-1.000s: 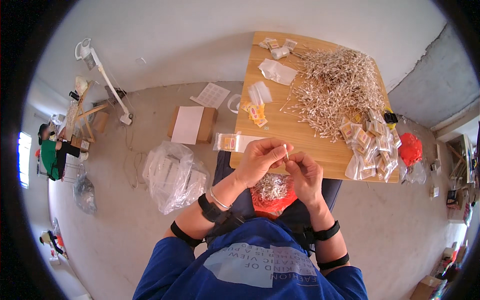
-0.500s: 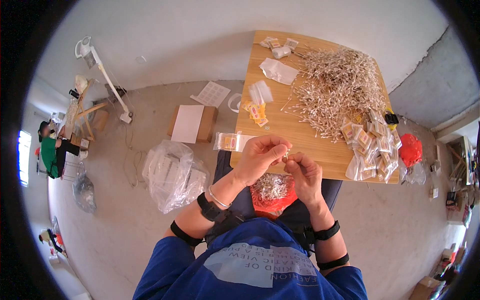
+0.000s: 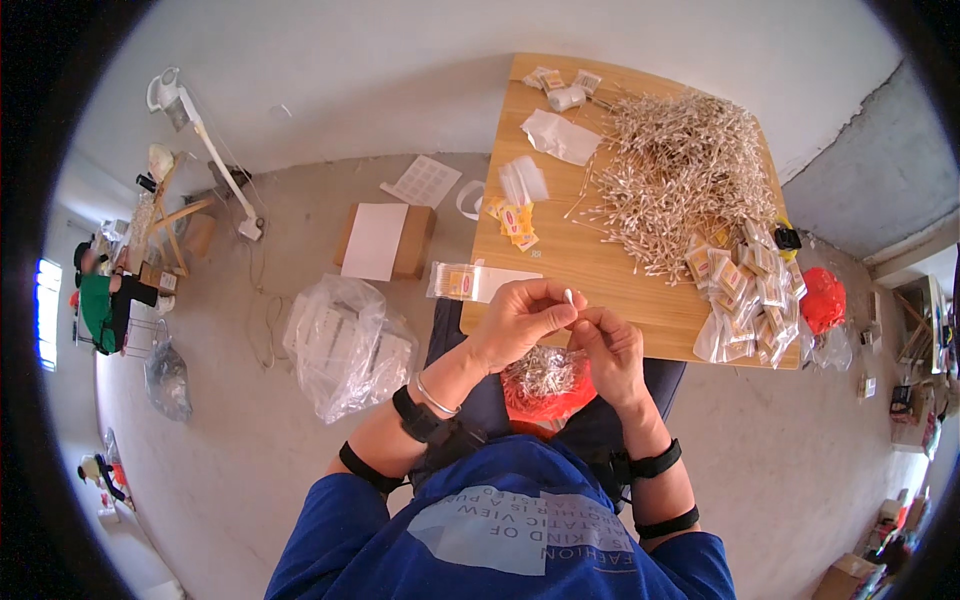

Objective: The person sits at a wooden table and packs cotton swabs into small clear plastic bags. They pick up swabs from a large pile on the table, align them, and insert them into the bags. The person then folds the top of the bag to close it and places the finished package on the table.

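Above my lap, at the near edge of the table, my two hands meet with their fingertips almost touching. My left hand [image 3: 522,325] pinches a cotton swab [image 3: 568,296], whose white tip pokes up between thumb and forefinger. Close against it, my right hand [image 3: 614,352] has thumb and fingers pressed together; what they hold, if anything, is hidden. Below the hands, a red plastic bag [image 3: 545,408] full of swabs rests between my thighs. A big loose pile of cotton swabs [image 3: 685,165] covers the far right of the wooden table [image 3: 590,265].
Filled swab packets [image 3: 745,295] heap at the table's right edge. Yellow cards [image 3: 517,225], clear bags [image 3: 523,180] and one filled packet [image 3: 456,282] lie at left. A cardboard box [image 3: 412,245] and a large plastic bag [image 3: 345,350] stand on the floor. Another person [image 3: 98,305] sits far left.
The swab's white tip now shows above my left fingertips. My hands have barely shifted, and the left fingers have turned slightly.
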{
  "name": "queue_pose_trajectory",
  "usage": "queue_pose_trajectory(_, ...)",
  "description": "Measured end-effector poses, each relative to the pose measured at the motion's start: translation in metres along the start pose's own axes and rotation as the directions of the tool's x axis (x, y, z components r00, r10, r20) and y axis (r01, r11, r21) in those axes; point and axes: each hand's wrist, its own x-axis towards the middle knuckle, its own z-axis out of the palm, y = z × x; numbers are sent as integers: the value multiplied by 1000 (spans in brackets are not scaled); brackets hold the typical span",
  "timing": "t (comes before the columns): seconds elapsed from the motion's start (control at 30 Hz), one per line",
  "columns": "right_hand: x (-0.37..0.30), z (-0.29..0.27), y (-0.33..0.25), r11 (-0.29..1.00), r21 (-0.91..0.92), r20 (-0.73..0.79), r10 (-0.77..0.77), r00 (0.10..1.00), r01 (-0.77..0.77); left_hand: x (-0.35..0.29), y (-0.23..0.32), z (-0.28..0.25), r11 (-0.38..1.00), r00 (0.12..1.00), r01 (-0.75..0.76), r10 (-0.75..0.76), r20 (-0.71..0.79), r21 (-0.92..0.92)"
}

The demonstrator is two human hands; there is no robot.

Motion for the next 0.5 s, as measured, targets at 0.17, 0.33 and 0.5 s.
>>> queue_pose_trajectory(0.17,4,-1,5,996,57,38,62,997,-64,2,0,-6,996,1000,-13,12,-7,-87)
queue_pose_trajectory(0.33,5,0,17,988,52,83,141,987,-146,0,-22,-17,996,993,65,-70,-92,-63)
queue_pose_trajectory(0.5,4,1,48,975,-171,79,156,985,-141,-12,-59,-36,996,982,94,-93,-164,-3)
